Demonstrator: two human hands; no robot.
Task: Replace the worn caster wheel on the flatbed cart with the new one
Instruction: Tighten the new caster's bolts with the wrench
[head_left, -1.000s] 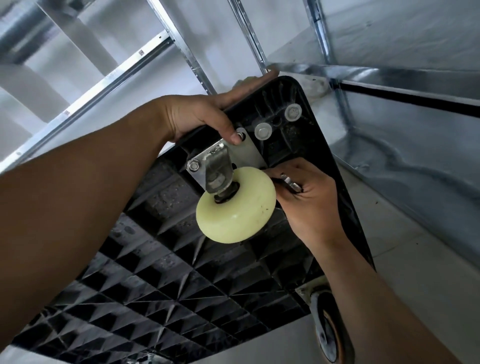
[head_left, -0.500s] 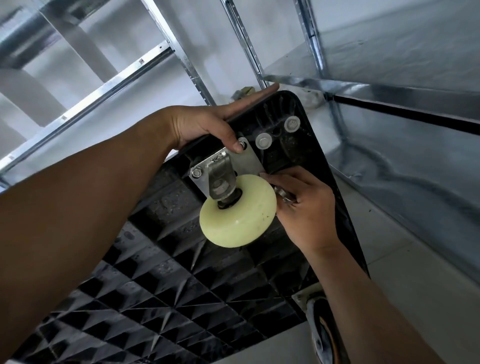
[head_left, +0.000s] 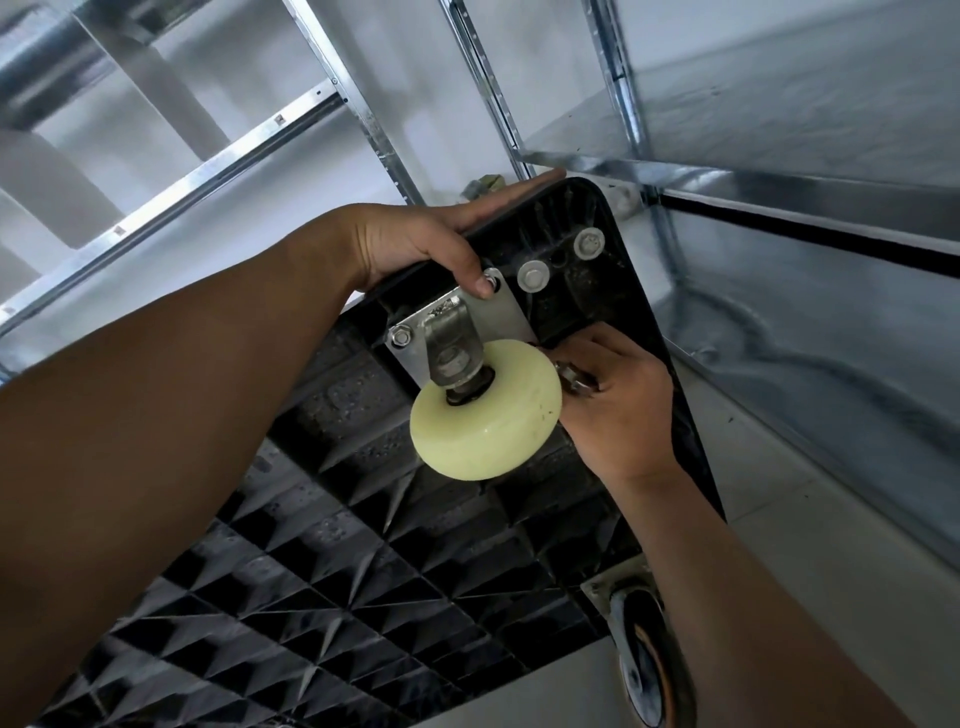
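Tucks right hand (head_left: 618, 405) closer behind caster wheel (head_left: 488, 410) than a second ago | grips flatbed cart (head_left: 363, 571) edge with left hand (head_left: 415, 244), thumb on mounting plate (head_left: 506, 312) | pinches metal fitting (head_left: 571, 382) at plate's right corner, right hand nearer | wheel between both hands

The black cart (head_left: 363, 597) stands tipped up with its ribbed underside facing out. The cream wheel (head_left: 488, 410) sticks out from its metal plate (head_left: 501, 312) and blocks the plate's right corner. The right hand (head_left: 618, 410) is squeezed into the thin gap between this wheel and the cart's rim, pinching a small metal piece (head_left: 571, 376). The left hand (head_left: 415, 249) grips the top edge. A metal shelf (head_left: 805, 322) stands close behind the cart's corner. Lower down, a dark wheel (head_left: 649, 660) sticks out. Between the two wheels there is room.
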